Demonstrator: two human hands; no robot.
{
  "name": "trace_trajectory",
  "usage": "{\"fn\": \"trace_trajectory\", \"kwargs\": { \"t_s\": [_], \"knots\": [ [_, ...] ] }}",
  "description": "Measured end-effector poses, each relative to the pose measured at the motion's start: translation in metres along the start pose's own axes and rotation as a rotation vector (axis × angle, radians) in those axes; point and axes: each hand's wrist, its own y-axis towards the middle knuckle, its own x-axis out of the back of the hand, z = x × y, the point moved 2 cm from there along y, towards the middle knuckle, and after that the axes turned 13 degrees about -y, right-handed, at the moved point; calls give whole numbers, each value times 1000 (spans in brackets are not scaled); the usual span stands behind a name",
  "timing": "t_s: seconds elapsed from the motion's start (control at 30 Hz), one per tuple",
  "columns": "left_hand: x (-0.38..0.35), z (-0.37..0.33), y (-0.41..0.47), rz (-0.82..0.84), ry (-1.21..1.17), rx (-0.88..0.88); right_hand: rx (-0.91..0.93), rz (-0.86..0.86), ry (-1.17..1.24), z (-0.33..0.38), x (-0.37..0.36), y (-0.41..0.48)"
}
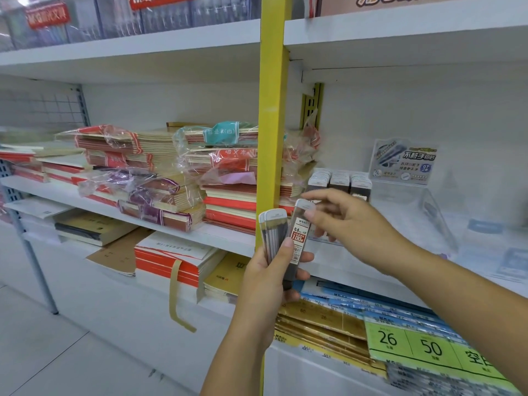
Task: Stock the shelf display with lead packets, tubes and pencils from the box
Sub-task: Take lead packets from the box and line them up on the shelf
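Clear plastic lead tubes (273, 232), white-capped with dark leads showing through, stand fanned in your left hand (265, 272), whose fingers curl round their lower ends in front of the yellow post (271, 110). Your right hand (351, 224) pinches the cap of the labelled tube (300, 237) at the fan's right edge. Its sticker reads "M&G", "0.5" and "HB", with "100" in white on red above a barcode. More white-capped tubes (340, 178) stand in rows in the clear display (428, 201) on the shelf (357, 272) behind, beside a card (403, 162) headed "不脏手铅芯". Lower down, green tags (414, 344) read "26" and "50".
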Motion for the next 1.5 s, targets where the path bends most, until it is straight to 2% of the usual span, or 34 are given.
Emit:
{"fn": "trace_trajectory", "kwargs": {
  "t_s": [0.07, 0.13, 0.27, 0.33, 0.4, 0.5, 0.57, 0.83, 1.0, 1.1, 1.2, 1.27, 1.4, 1.5],
  "knots": [
    [-1, 1, -2, 9, 2, 12, -36, 25, 53, 1, -5, -4],
    [-2, 1, -2, 10, 7, 19, -48, -22, 87, 1, -3, -5],
    [1, -1, -1, -16, -10, 37, -12, -304, 131, 6, 22, 2],
    [4, -2, 0, -33, -15, 38, 47, -460, 46, 9, 39, 10],
    [5, -3, 1, -38, -28, 37, 116, -527, -145, 10, 50, 19],
    [5, -4, 1, -40, -37, 37, 175, -472, -452, 8, 48, 31],
    [6, -4, 1, -38, -37, 33, 179, -397, -563, 4, 39, 37],
    [6, -4, 1, -31, -24, 32, 97, -272, -603, -20, 26, 53],
    [6, -3, 3, -27, 4, 19, 147, -353, -898, -30, 22, 59],
    [5, -3, 3, -28, 6, 25, 127, -371, -952, -32, 23, 55],
    [4, -3, 2, -24, 23, 27, 164, -428, -872, -25, 26, 43],
    [2, -2, 1, -21, 42, 27, 180, -430, -732, -18, 25, 28],
    [-3, -1, -3, 10, 63, 18, 159, -168, -281, -6, 9, -7],
    [-9, 0, -8, 61, 74, 11, 92, -37, -79, -8, -2, -19]
  ]
}}
